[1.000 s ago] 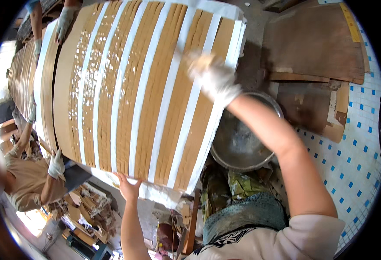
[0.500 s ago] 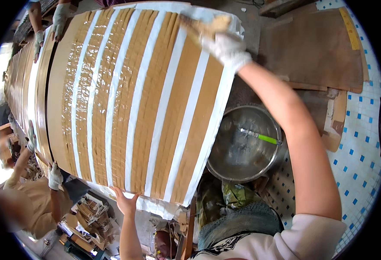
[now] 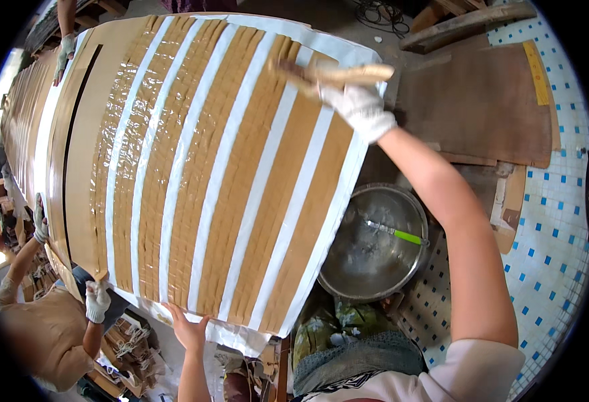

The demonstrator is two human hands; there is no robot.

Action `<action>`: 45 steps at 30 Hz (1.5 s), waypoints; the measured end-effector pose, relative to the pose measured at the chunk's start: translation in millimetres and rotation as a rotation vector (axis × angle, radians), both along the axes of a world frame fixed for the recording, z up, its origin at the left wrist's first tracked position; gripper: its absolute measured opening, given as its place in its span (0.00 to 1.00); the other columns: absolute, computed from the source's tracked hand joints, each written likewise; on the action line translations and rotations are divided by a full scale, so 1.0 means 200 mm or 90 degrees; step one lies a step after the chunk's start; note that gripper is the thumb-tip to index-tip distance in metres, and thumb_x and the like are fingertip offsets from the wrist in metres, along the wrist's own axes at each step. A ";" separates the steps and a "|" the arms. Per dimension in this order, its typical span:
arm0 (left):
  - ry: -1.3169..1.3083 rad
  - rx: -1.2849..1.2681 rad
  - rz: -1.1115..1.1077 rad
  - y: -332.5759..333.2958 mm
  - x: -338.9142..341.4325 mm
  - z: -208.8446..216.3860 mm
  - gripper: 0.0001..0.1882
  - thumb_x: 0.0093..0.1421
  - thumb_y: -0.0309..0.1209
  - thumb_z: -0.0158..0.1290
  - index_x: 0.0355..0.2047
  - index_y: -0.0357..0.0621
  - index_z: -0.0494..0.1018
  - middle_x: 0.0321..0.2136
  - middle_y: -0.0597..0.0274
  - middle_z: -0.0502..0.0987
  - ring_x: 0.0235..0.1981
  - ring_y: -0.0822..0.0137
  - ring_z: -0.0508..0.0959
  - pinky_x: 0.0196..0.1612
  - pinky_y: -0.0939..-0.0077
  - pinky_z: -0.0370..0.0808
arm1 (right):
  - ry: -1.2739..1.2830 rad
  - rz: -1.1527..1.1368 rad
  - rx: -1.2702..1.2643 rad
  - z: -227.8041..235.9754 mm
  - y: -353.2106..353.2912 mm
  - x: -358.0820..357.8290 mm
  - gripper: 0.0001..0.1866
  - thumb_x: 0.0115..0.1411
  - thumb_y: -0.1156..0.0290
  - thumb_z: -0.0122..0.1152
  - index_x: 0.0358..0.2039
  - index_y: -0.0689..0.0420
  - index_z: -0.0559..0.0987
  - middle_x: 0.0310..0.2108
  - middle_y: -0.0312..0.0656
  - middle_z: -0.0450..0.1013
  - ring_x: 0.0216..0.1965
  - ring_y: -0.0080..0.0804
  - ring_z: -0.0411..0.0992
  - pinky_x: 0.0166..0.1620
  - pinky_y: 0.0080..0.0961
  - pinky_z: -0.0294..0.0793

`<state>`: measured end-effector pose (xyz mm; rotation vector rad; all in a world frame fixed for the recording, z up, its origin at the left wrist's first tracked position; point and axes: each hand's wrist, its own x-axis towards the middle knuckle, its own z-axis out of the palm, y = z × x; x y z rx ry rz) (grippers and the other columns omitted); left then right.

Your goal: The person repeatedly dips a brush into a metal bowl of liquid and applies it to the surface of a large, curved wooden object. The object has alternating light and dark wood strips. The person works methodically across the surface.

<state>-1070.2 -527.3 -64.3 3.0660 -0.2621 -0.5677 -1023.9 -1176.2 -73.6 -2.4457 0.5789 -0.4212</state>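
My right hand [image 3: 361, 110], in a white knit glove, is closed around a wooden brush [image 3: 358, 74] over the far right part of the stack. The brush's working end is smeared by motion. Beneath it lie brown paper-like strips [image 3: 241, 187], staggered in layers, with white bands between them. On the left the strips look wet and glossy; on the right they look matte. My bare left hand [image 3: 188, 329] rests at the near edge of the stack, thumb apart and fingertips on the edge. Its palm holds nothing that I can see.
A metal basin [image 3: 375, 281] with a green-handled tool [image 3: 408, 236] inside stands right of the stack. At left, a co-worker's gloved hand [image 3: 97, 301] holds the brown sheet's near corner; another person's gloved hand [image 3: 64, 57] is at far left. Brown boards [image 3: 475, 100] lie at right.
My right hand has come slightly nearer, and the brush handle has swung to point right. A far gloved hand has left the sheet's top edge. The near co-worker's hands have shifted with the sheet's corner.
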 end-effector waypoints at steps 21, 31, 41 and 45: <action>0.049 -0.010 0.048 -0.09 0.05 0.02 0.66 0.32 0.37 0.76 0.67 0.31 0.48 0.71 0.44 0.42 0.56 0.44 0.72 0.49 0.62 0.77 | 0.019 -0.098 0.056 0.10 0.11 0.80 0.25 0.59 0.43 0.57 0.39 0.53 0.83 0.31 0.45 0.80 0.32 0.42 0.77 0.40 0.34 0.75; 0.030 -0.008 0.033 -0.03 0.02 0.00 0.66 0.32 0.40 0.75 0.67 0.32 0.49 0.70 0.43 0.45 0.54 0.40 0.73 0.47 0.59 0.77 | 0.104 0.056 0.079 0.04 0.46 0.55 0.28 0.57 0.41 0.58 0.46 0.50 0.82 0.39 0.45 0.80 0.42 0.41 0.77 0.45 0.31 0.75; 0.014 -0.020 -0.031 -0.03 0.05 0.00 0.65 0.34 0.41 0.75 0.66 0.28 0.49 0.69 0.37 0.44 0.58 0.40 0.68 0.53 0.61 0.74 | 0.037 -0.160 0.042 0.14 0.05 0.40 0.30 0.57 0.39 0.55 0.40 0.55 0.82 0.31 0.50 0.79 0.34 0.48 0.78 0.38 0.40 0.75; 0.028 -0.019 -0.022 -0.03 0.04 0.00 0.65 0.32 0.40 0.76 0.65 0.26 0.51 0.68 0.33 0.46 0.59 0.38 0.67 0.53 0.60 0.74 | 0.179 0.027 -0.111 0.01 0.38 0.10 0.31 0.57 0.37 0.56 0.43 0.54 0.81 0.32 0.46 0.79 0.38 0.36 0.78 0.42 0.32 0.74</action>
